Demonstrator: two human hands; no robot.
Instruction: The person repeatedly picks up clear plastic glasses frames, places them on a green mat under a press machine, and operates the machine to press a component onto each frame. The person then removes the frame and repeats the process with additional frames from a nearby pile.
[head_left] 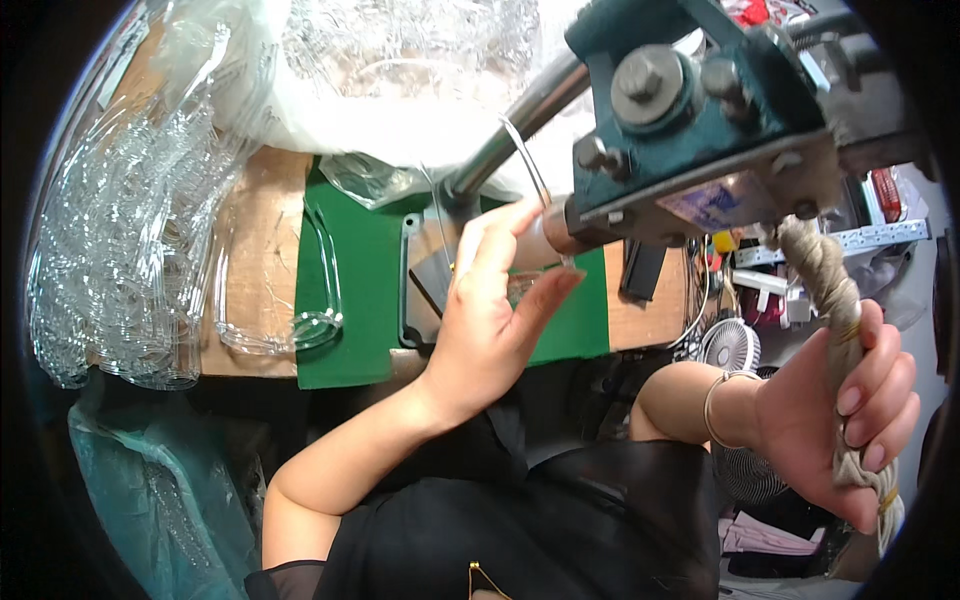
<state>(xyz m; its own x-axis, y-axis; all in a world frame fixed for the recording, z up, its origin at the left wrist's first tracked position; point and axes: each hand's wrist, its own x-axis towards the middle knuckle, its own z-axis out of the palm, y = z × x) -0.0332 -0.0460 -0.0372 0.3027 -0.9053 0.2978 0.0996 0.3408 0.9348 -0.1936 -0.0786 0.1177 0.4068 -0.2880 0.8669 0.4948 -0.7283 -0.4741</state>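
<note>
While a thin, clear, curved plastic piece (527,165) is being held up by the left hand (490,320) just under the head of the dark green cast-metal press (690,120), the rag-wrapped lever handle (835,300) is being gripped by the right hand (850,420), whose fingers are closed fully around it. The left hand is only partly closed: its fingertips (520,215) are being pressed against the clear piece, right beside the press's round metal nose.

That closeness is being judged the main risk. If the lever is being pulled while the fingertips are being kept so near the nose, they could be pinched. If the clear piece is being held slightly askew, it could be cracked or marked off-centre, since it looks thin and springy. It could also be let slip onto the green mat (350,300) on the wooden counter (260,250), where another clear curved plastic piece (320,290) is lying. Piled clear plastic pieces (120,250) at the counter's left edge are being left loosely stacked and could be knocked down by an elbow.
</note>
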